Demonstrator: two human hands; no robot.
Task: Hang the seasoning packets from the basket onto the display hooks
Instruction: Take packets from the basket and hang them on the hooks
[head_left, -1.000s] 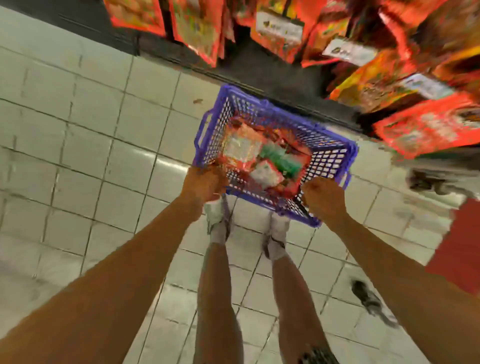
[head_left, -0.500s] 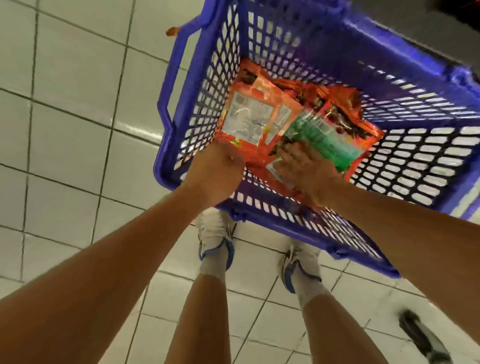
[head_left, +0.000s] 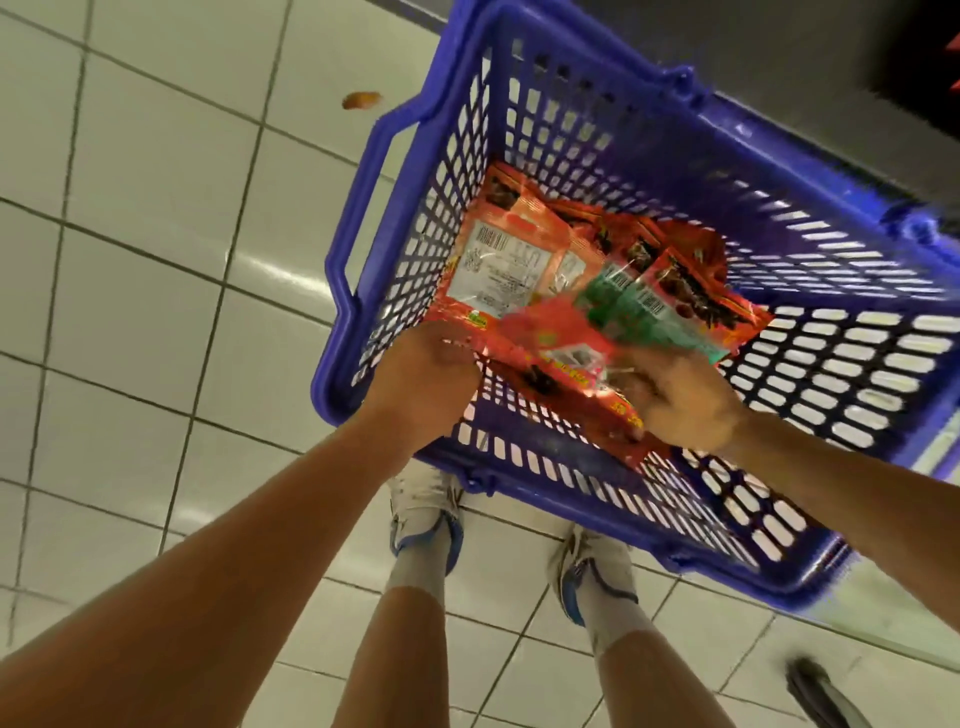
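a blue plastic shopping basket (head_left: 597, 156) with slotted walls sits on a floor of pale tiles (head_left: 130, 260), seen from above, and both bare arms reach into it from the near side. the left hand (head_left: 426, 379) is at the basket's near left corner, fingers curled over the lower edge of the seasoning packets; its fingertips are hidden, so how tightly it holds cannot be told for sure, but it appears to grip the bottom of the orange packet with the white label (head_left: 498, 265). the right hand (head_left: 680, 400) is curled round a red packet (head_left: 561, 358), blurred with motion, which stands raised and tilted above the others near the basket's near wall. a green packet (head_left: 639, 312) lies just beyond the right hand, partly over further red-orange packets (head_left: 691, 291) spread on the basket floor. the basket's left handle (head_left: 363, 208) sticks out toward the tiles. below the basket are 2 white sneakers with blue trim (head_left: 426, 514) and grey socks. a small orange scrap (head_left: 361, 100) lies on the tiles to the far left. a dark shoe (head_left: 821, 691) shows at the lower right edge.
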